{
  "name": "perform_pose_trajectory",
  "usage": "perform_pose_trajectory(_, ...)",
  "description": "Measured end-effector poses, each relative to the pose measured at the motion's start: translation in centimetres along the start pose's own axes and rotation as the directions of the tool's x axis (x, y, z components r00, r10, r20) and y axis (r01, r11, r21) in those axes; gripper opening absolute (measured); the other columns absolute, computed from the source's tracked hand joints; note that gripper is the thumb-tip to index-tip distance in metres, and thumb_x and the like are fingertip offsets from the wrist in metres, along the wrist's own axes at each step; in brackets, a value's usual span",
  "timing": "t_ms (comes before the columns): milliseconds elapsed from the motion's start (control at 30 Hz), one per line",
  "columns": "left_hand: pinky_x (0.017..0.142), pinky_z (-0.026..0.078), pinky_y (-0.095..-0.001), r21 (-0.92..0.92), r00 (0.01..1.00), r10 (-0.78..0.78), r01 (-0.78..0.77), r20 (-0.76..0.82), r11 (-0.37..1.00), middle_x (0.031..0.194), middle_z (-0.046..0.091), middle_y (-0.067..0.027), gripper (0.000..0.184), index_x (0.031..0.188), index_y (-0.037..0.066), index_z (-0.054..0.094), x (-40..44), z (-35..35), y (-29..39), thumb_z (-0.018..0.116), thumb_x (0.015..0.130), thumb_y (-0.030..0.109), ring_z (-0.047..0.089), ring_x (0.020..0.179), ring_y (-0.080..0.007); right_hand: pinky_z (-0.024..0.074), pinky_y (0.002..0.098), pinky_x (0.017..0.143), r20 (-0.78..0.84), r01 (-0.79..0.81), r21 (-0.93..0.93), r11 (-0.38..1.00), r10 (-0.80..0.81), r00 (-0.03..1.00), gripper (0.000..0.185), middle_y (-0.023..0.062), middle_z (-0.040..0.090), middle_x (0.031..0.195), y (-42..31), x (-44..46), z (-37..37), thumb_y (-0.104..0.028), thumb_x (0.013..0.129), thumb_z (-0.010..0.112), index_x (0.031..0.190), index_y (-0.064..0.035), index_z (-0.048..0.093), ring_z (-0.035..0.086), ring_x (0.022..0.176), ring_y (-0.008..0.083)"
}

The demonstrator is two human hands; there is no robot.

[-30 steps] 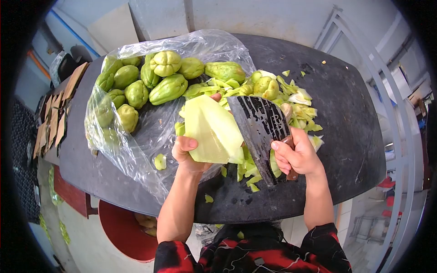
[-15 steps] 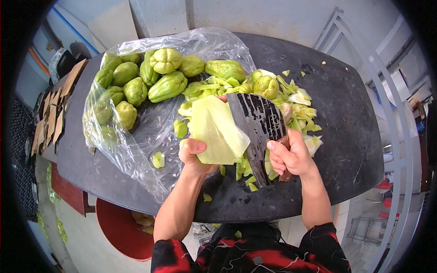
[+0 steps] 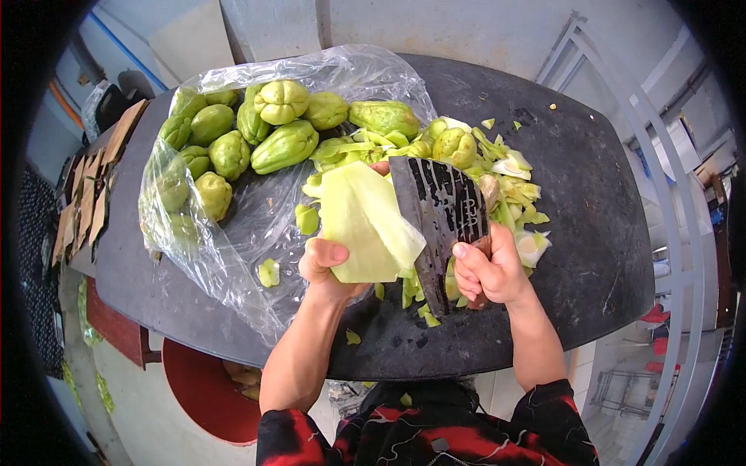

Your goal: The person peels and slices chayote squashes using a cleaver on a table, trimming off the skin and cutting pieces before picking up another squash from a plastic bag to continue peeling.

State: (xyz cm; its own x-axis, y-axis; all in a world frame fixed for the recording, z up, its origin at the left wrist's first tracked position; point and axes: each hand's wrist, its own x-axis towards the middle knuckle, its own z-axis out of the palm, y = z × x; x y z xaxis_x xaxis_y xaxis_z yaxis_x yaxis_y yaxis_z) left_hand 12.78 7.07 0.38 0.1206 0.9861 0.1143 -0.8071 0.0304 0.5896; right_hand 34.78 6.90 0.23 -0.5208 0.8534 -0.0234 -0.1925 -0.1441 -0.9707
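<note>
My left hand (image 3: 326,264) grips a peeled, pale green chayote (image 3: 359,225) with flat cut faces, its thumb on the near left side. Fingertips of that hand show behind the top of the chayote. In my right hand (image 3: 493,268) is a broad, dark cleaver (image 3: 435,210), held by its brown handle, the thumb lying along the near side. The blade stands against the right side of the chayote, with wet streaks over its face. Behind and below the blade lie green peelings (image 3: 509,202) and trimmed chayote pieces.
Several whole chayotes (image 3: 285,147) rest in and on a clear plastic bag (image 3: 241,256) at the table's left. The dark table (image 3: 590,256) has a curved edge. Below it stands a red tub (image 3: 206,396). Cardboard pieces (image 3: 97,186) lie far left; a grey metal railing (image 3: 660,179) rises at right.
The chayote and my left hand have shifted slightly left. The cleaver has turned a little, and its blade face looks darker. Both hands keep their hold.
</note>
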Motion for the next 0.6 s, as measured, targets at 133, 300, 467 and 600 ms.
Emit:
perform_pose_trajectory(133,0.097,0.051,-0.0391,0.001,1.0,-0.021,0.021,0.011,1.0,0.125,0.053,-0.0155,0.104,0.146,0.001,0.033,-0.2,0.2,0.3,0.066,0.052,0.031,0.058,0.113,-0.0291,0.0364,0.0252,0.036,0.006,-0.02,-0.008,1.0,0.02,1.0,0.01,-0.0021,0.04,0.053,-0.4,-0.2,-0.1,-0.009,0.1,0.052,0.101,-0.0025,0.045,0.04,0.041,0.0068)
perform_pose_trajectory(300,0.098,0.051,-0.0411,0.031,0.997,-0.068,0.069,-0.02,0.997,0.125,0.053,-0.0157,0.104,0.146,0.0,0.033,-1.2,-0.7,0.3,0.066,0.051,0.027,0.058,0.114,-0.0301,0.0356,0.0246,0.036,0.042,-0.036,-0.079,0.996,0.039,0.998,0.011,-0.0018,0.04,0.052,-1.2,-0.6,-0.8,-0.008,0.099,0.052,0.1,-0.0004,0.045,0.04,0.04,0.0066)
perform_pose_trajectory(467,0.099,0.05,-0.0423,0.026,0.996,-0.088,0.089,-0.032,0.996,0.125,0.053,-0.0161,0.103,0.146,0.0,0.032,-1.7,-1.3,-0.2,0.065,0.052,0.024,0.058,0.113,-0.0316,0.0356,0.0246,0.036,0.054,-0.029,-0.101,0.994,0.034,0.998,0.011,-0.0017,0.04,0.051,-1.5,-0.6,-0.8,-0.008,0.099,0.053,0.099,-0.0006,0.045,0.04,0.04,0.0067)
perform_pose_trajectory(600,0.097,0.051,-0.0418,0.018,0.993,-0.106,0.107,-0.049,0.994,0.124,0.054,-0.0157,0.102,0.146,0.0,0.033,-2.0,-1.6,-0.9,0.066,0.052,0.023,0.059,0.111,-0.031,0.0355,0.0249,0.035,0.014,0.003,-0.018,1.0,-0.003,1.0,0.011,-0.0015,0.04,0.052,-1.1,-0.4,-0.1,-0.01,0.099,0.054,0.096,-0.002,0.046,0.04,0.04,0.0069)
